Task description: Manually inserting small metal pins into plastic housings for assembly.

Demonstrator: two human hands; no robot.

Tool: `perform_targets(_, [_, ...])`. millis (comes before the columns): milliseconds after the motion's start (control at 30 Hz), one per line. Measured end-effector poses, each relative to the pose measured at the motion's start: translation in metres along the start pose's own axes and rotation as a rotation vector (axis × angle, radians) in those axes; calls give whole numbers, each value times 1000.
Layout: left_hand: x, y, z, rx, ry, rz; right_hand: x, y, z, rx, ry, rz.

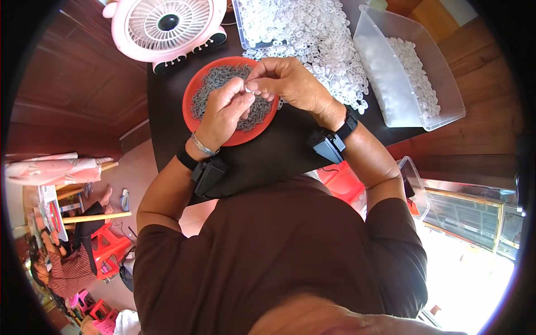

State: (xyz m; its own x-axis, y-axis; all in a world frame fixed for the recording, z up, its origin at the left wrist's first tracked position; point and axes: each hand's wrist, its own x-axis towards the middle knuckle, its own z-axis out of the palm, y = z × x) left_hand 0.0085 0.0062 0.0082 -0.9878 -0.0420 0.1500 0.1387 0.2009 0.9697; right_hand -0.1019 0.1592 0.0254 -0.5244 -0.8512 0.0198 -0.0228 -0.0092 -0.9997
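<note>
Above an orange-red bowl (188, 106), my two hands meet at their fingertips. Pinched between them is a small white plastic piece (249, 89), mostly covered by the fingers. My left hand (224, 114) is closed, thumb against forefinger, over the middle of the bowl. From the right, my right hand (293, 84) comes in with its thumb and forefinger closed at the same spot. Whether a screw is also in the fingers cannot be made out. Many grey screws (215, 84) fill the bowl. Beyond my right hand spreads a heap of small white plastic pieces (329, 53) with oval holes.
A pink fan (167, 22) stands at the back left of the black table (268, 151). At the right, a clear plastic bin (391, 95) holds more white pieces. Far left, another person (70, 268) is by a red stool (109, 251).
</note>
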Motion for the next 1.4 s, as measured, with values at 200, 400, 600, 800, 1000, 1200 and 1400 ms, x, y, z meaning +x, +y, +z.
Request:
perform_targets(200, [1, -3, -5, -102, 2, -107, -5, 1, 9, -266, 31, -236])
perform_targets(400, [6, 2, -15, -68, 75, -117, 1, -3, 16, -550, 173, -310])
perform_targets(600, [7, 13, -30, -110, 182, 20, 5, 9, 20, -1175, -103, -389])
perform_targets(800, [-4, 10, -39, -77, 374, 32, 15, 29, 30, -1367, -37, -467])
perform_targets(1000, [-61, -23, -58, -172, 739, -196, 12, 30, 30, -1225, 90, -608])
perform_targets(1200, [-79, -21, -48, -366, 563, -389, 13, 30, 26, -916, 131, -520])
perform_targets(1400, [-51, -26, -55, -491, 496, -396, 18, 31, 22, -848, 247, -513])
